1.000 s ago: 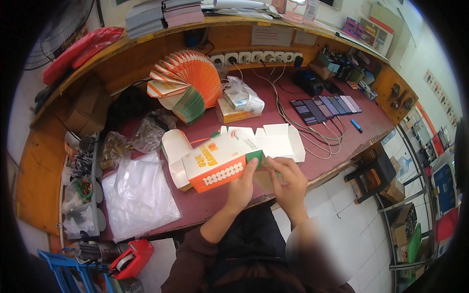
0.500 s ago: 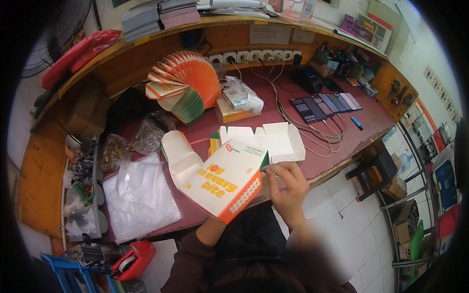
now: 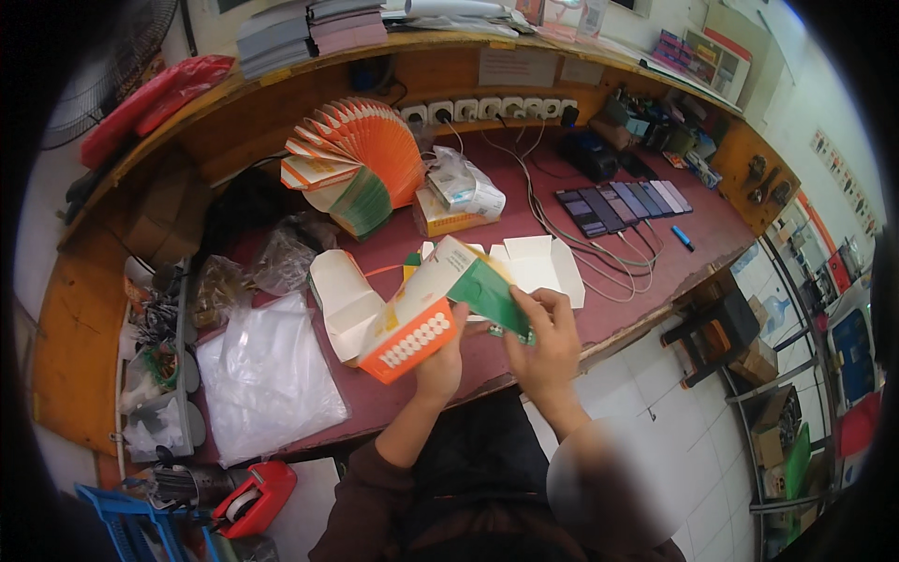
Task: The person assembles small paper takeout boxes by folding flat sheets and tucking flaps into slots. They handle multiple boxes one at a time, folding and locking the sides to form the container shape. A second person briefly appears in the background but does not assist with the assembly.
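Note:
In front of me, a white, orange and green cardboard box (image 3: 412,339) is held tilted above the desk's near edge. My left hand (image 3: 440,363) grips it from below and behind, with the thumb against its near side. The fingers of my right hand (image 3: 548,345) are closed on the box's green end flap (image 3: 487,292). Behind the box lie an opened-out carton with a white inside (image 3: 348,298) and another white carton with raised flaps (image 3: 538,267), partly covered by the held box.
A fanned stack of flat orange cartons (image 3: 375,150) stands farther back, beside a plastic-wrapped packet (image 3: 459,192). Clear plastic bags (image 3: 267,375) lie at left. Several phones (image 3: 623,203), cables (image 3: 538,192) and a blue marker (image 3: 684,238) occupy the right. A red tape dispenser (image 3: 257,501) sits lower left.
The box has turned, bringing its orange side and green flap toward me. My left hand has come into sight along its near side. My right hand has shifted slightly and grips the flap.

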Action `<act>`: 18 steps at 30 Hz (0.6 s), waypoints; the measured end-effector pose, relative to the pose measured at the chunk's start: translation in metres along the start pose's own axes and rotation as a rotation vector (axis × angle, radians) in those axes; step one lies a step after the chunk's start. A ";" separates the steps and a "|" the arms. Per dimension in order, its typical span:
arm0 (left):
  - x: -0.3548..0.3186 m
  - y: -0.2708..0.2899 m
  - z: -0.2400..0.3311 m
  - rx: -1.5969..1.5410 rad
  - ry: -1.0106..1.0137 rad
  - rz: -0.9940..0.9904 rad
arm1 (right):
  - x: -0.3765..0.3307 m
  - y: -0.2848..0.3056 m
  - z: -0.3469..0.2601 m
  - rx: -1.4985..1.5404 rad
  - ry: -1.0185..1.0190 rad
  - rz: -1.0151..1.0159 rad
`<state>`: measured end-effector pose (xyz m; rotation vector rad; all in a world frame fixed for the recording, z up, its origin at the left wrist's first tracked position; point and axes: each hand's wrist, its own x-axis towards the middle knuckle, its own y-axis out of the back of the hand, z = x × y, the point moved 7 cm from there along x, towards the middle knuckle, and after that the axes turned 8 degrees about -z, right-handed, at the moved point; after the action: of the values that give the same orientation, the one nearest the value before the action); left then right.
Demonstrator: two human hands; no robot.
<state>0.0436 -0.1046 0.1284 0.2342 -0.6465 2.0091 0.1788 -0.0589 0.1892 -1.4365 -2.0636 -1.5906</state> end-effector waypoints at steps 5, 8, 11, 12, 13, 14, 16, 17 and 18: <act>-0.006 -0.029 0.011 0.207 -0.038 -0.416 | 0.001 -0.001 0.032 0.437 -0.160 -0.028; -0.005 -0.030 0.003 0.153 0.006 -0.311 | -0.001 -0.008 0.042 0.604 -0.249 -0.042; -0.002 -0.027 -0.004 0.075 0.037 -0.210 | -0.002 0.000 0.043 0.543 -0.225 0.063; 0.000 -0.025 -0.005 0.047 0.049 -0.191 | 0.000 0.001 0.041 0.524 -0.189 0.058; 0.000 -0.024 -0.007 0.026 0.061 -0.176 | 0.000 0.003 0.039 0.517 -0.151 0.069; 0.000 -0.022 -0.007 0.011 0.071 -0.166 | 0.001 0.004 0.037 0.556 -0.125 0.094; 0.000 -0.020 -0.007 -0.002 0.087 -0.166 | 0.002 0.003 0.028 0.408 -0.053 0.055; 0.000 -0.019 -0.007 -0.010 0.095 -0.166 | 0.001 0.001 0.027 0.410 -0.060 0.048; -0.001 -0.018 -0.007 -0.014 0.100 -0.165 | 0.001 -0.001 0.027 0.412 -0.067 0.040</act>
<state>0.0604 -0.0943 0.1283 0.1718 -0.5591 1.8451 0.1880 -0.0366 0.1777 -1.3798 -2.2149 -1.0309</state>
